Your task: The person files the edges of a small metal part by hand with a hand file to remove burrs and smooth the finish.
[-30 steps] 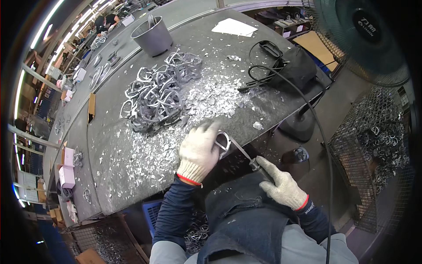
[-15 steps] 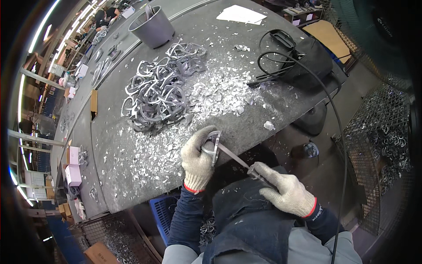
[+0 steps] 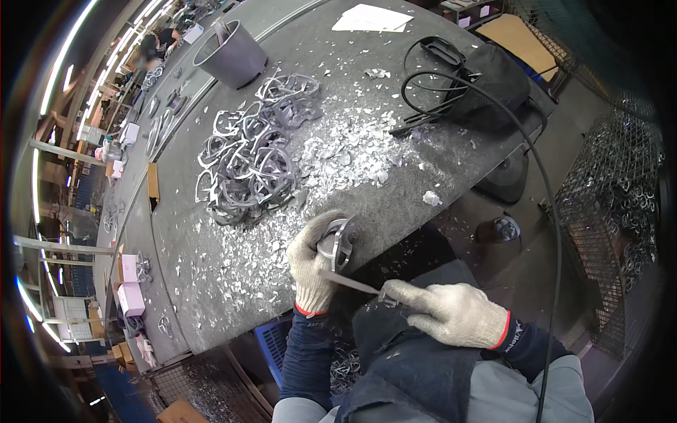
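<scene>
Near the front edge of the table, my left hand (image 3: 309,259), in a white knit glove, grips a curved silvery metal part (image 3: 344,248) with openings in it. My gloved right hand (image 3: 457,314) is closed around the handle end of a slim flat metal file (image 3: 352,283). The file's blade points left, its far end next to the heel of my left hand, below the metal part. I cannot tell whether the tip touches the glove. Beyond my left hand lies a heap of similar metal parts (image 3: 248,173), with silvery flakes (image 3: 345,156) scattered beside it.
A grey bucket (image 3: 231,58) with tools in it stands at the back. White paper (image 3: 371,19) lies far off. On the right are a black bag (image 3: 490,88) and a hanging cable (image 3: 539,180). Wire-mesh bins (image 3: 599,233) and a blue crate (image 3: 271,345) flank me.
The file has moved from across the metal part to below it, toward my left wrist. My right hand has shifted down and slightly left. The metal part has turned in my left hand.
</scene>
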